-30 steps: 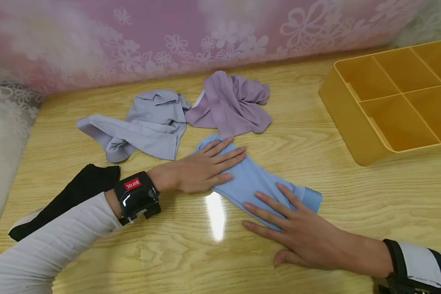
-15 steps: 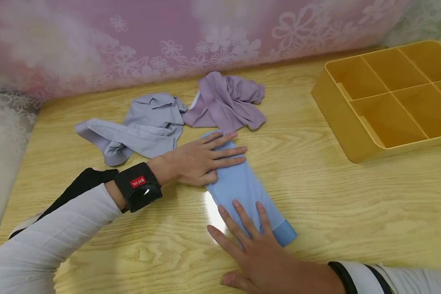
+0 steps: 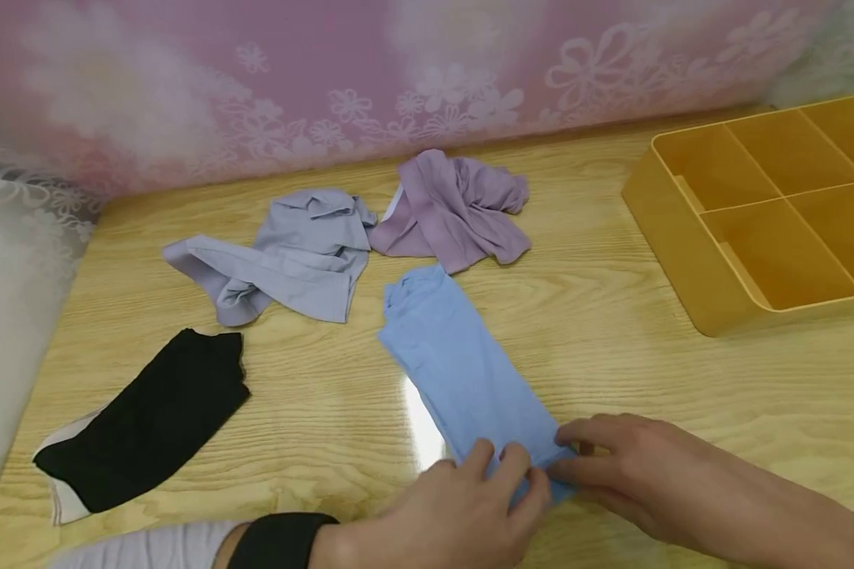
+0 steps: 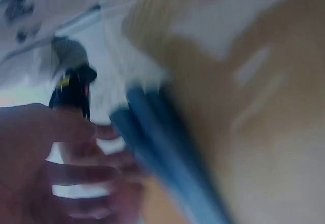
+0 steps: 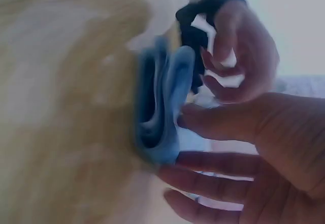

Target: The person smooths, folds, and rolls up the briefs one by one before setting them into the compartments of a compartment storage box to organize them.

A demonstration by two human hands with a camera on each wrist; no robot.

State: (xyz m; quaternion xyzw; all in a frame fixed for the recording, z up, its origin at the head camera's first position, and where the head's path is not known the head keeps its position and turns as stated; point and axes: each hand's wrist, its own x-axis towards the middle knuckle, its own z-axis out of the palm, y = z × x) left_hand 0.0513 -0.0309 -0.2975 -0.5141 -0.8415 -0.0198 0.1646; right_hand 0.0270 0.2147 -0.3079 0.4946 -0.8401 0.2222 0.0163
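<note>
Light blue underpants [image 3: 462, 363], folded into a long strip, lie aslant on the table. At the strip's near end, which carries the waistband, both hands meet. My left hand [image 3: 448, 506] has its fingers bent down and pinches the band's left part. My right hand [image 3: 648, 466] pinches the right corner between thumb and fingers. In the right wrist view, the layered end of the blue underpants [image 5: 162, 102] stands between the right thumb and fingers, with the left hand [image 5: 244, 56] close behind. The left wrist view is blurred; the left fingers touch the cloth edge [image 4: 152, 127].
Crumpled grey underpants [image 3: 306, 253] and purple underpants [image 3: 455, 205] lie towards the back of the wooden table [image 3: 313, 395]. A folded black garment [image 3: 156, 419] with a pale edge lies at left. A yellow divided box [image 3: 662, 237] stands at right, beside a flowered backdrop [image 3: 327, 79].
The strip's near end has swung towards me. My left hand has left its far end and come down to the near end; both hands have gone from flat to bent fingers.
</note>
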